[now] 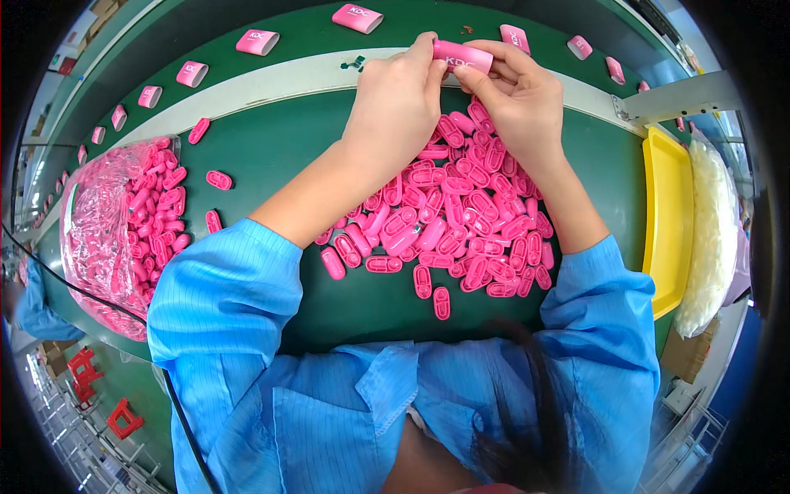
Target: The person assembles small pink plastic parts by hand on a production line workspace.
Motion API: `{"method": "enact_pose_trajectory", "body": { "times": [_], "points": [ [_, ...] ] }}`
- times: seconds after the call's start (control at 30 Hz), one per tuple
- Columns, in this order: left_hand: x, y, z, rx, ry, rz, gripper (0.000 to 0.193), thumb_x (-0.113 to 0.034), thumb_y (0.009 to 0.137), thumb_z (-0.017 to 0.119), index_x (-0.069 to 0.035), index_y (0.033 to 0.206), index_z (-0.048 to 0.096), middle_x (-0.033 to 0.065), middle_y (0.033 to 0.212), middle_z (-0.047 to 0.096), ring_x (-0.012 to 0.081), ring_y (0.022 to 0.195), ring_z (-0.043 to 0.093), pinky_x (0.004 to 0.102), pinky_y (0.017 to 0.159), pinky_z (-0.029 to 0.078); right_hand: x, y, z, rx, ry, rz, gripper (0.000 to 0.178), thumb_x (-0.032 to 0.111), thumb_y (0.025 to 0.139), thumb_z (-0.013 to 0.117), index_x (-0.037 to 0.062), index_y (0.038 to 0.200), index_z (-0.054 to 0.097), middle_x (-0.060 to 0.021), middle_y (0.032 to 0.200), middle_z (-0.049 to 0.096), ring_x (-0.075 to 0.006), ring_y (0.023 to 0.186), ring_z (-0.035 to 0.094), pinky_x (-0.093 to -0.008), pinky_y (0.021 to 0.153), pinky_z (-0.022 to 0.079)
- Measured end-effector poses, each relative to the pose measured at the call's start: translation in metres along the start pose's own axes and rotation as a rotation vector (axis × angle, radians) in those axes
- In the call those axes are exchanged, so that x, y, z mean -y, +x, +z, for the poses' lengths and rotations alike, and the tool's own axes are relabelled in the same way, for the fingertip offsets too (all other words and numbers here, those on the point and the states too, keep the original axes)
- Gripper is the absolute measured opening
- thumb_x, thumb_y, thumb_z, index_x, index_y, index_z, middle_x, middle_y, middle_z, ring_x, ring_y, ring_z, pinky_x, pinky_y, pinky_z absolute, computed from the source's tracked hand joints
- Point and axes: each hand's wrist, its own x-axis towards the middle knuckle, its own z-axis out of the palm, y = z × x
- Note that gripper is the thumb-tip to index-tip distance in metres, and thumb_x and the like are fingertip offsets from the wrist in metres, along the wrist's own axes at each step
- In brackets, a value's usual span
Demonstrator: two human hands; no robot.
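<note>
Both my left hand [395, 103] and right hand [522, 99] pinch one pink case [462, 56] above the heap of pink shells [461, 214] near the belt [313, 33]; I judge squaring its halves before pressing works best.

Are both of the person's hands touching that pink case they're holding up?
Touching. The head view shows the left hand and the right hand both pinching the pink case with their fingertips, above the pile of pink parts.
</note>
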Motion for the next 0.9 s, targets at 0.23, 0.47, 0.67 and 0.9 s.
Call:
{"method": "enact_pose_trajectory", "body": {
  "times": [0.23,0.47,0.67,0.9],
  "points": [
    [0.044,0.044,0.017,0.197,-0.236,-0.172,0.028,-0.024,0.078,0.054,0.003,0.083,0.063,0.0171,0.074,0.063,0.0338,0.072,0.061,0.0390,0.071,0.047,-0.015,0.042,-0.022,0.167,-0.154,0.133,0.030,0.014,0.081,0.061,-0.0039,0.105,0.055,-0.0090,0.087,0.062,-0.0101,0.073,0.060,-0.0222,0.069,0.049],
    [0.063,0.070,0.024,0.146,0.207,-0.076,0.029,-0.023,0.078,0.052,-0.001,0.095,0.063,0.0171,0.086,0.063,0.0339,0.080,0.060,0.0388,0.077,0.046,-0.083,0.086,-0.070,-0.016,-1.029,-0.264,0.033,0.029,0.084,0.053,0.0027,0.104,0.059,-0.0145,0.102,0.058,-0.0278,0.090,0.057,-0.0323,0.081,0.044],
    [0.028,0.029,-0.014,0.387,0.030,0.405,0.022,-0.009,0.077,0.055,-0.004,0.097,0.061,0.0118,0.099,0.060,0.0291,0.094,0.055,0.0356,0.083,0.044,-0.050,0.062,-0.062,0.075,-0.864,0.157,0.026,0.026,0.082,0.058,0.0027,0.094,0.060,-0.0095,0.084,0.061,-0.0185,0.070,0.060,-0.0275,0.070,0.047],
    [-0.008,-0.007,-0.031,0.537,0.157,0.484,0.024,-0.004,0.074,0.056,-0.004,0.097,0.060,0.0110,0.093,0.059,0.0263,0.083,0.057,0.0344,0.073,0.048,-0.019,0.032,-0.046,-0.107,-0.624,-0.029,0.032,0.018,0.078,0.065,0.0037,0.106,0.055,-0.0050,0.080,0.061,-0.0081,0.066,0.057,-0.0209,0.061,0.046]
  ]
}}
